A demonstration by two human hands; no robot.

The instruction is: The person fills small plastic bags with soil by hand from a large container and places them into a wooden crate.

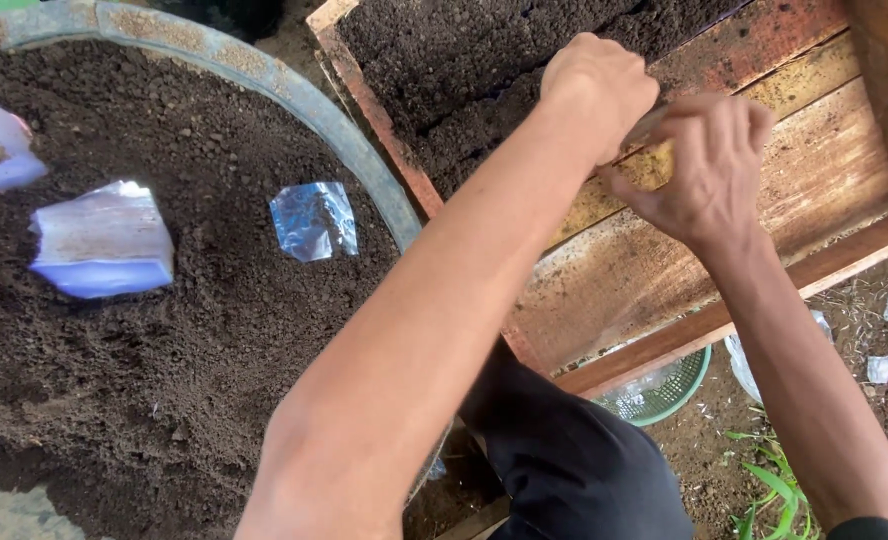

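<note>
— Closest to the lens, what is there?

— Two bare forearms, the left one crossing the middle of the view up to the left hand [596, 88], with a knee in dark trousers [574, 462] below it.

— How does that hand sit?

— Curled into a loose fist over the wooden tray [664, 260], right at the edge of the dark soil [464, 60] that fills the tray's far part. Whether the fist grips anything cannot be told; the palm is turned away.

— And the other?

— The right hand [709, 165] is just beside it, touching it, fingers narrowed and bent toward the left fist, thumb stretched low along the bare boards. Something pale shows between the two hands, too hidden to name.

— Where is the bare part of the tray?

— Nearer the person; the planks there are stained and dusty, and the soil begins just past the knuckles.

— What lies to the left?

— A large round basin [294, 90] with a grey rim, heaped with the same dark soil. On it rest a clear plastic bag [313, 220], crumpled, and a bigger whitish bag [104, 240], well apart from the hands.

— Anything below the tray?

— A green mesh basket [664, 392] peeks from under its near edge, by some grass blades [774, 495] on the ground.
</note>
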